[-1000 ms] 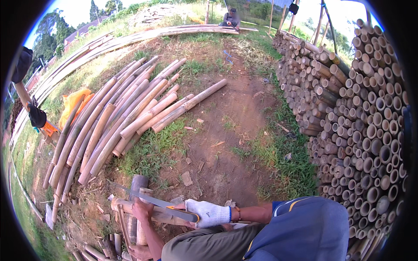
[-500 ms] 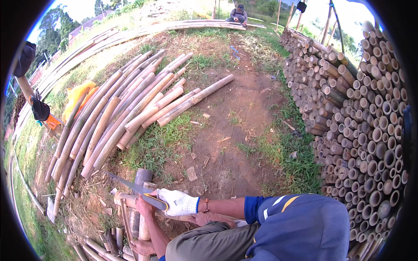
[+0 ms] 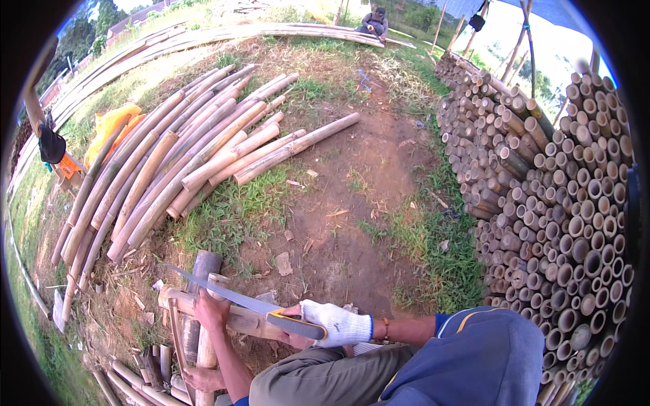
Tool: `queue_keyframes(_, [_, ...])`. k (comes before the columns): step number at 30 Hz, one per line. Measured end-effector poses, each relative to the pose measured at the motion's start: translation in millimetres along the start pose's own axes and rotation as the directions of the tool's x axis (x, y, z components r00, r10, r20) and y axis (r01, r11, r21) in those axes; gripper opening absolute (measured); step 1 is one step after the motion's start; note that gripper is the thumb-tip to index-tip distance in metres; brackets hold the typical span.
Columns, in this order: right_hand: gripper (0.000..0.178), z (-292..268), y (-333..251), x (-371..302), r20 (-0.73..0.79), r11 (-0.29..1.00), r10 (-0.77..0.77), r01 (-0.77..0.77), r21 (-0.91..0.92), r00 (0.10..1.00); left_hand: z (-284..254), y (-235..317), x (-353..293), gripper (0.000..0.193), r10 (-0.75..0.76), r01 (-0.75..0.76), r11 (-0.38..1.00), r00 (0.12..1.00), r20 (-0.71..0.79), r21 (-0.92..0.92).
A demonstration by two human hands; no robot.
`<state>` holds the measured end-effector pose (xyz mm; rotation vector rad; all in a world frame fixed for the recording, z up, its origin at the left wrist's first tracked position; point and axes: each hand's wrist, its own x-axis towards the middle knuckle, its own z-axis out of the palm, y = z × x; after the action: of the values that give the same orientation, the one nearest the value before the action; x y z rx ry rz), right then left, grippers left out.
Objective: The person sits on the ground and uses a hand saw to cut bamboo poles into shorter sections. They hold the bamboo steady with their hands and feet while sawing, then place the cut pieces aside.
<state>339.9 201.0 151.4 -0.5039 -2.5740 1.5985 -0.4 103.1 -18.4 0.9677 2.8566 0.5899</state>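
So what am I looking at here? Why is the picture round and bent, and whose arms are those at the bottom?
There is no machine here. A person wears a wide fisheye camera on the head, looking down at their own hands, and that lens bends straight edges toward the rim. The arms at the lower edge are the wearer's own. The right hand, in a white work glove, grips the dark and yellow handle of a hand saw, its blade lying across a bamboo pole that rests on a low wooden stand. The bare left hand steadies that pole beside the blade. On the dirt and grass beyond lie long bamboo poles in a loose heap, and at the right stands a tall stack of cut bamboo showing its hollow ends. Another person sits far off at the top.
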Motion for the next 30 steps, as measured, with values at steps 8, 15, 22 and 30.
queue_keyframes(8, [0.078,35.9,14.5,83.8,-0.075,0.983,-0.162,0.168,0.073,0.984,-0.7,-32.7,21.0,0.067,0.017,-0.021,0.999,0.992,0.121,0.03])
queue_keyframes(15, [0.076,-27.1,-26.2,-62.3,0.133,0.976,0.178,-0.192,0.102,0.975,-16.7,1.2,7.6,0.073,-0.021,0.023,1.0,0.995,0.094,-0.016])
queue_keyframes(22, [0.079,48.4,8.6,148.7,-0.075,0.978,-0.195,0.2,0.062,0.978,9.9,-41.4,18.5,0.059,0.135,-0.135,0.99,0.991,0.003,-0.028])
queue_keyframes(30, [0.079,-18.7,-18.5,-47.1,0.094,0.963,0.154,-0.171,0.209,0.984,-18.3,-8.2,12.8,0.078,0.007,-0.001,0.999,0.992,0.13,-0.044])
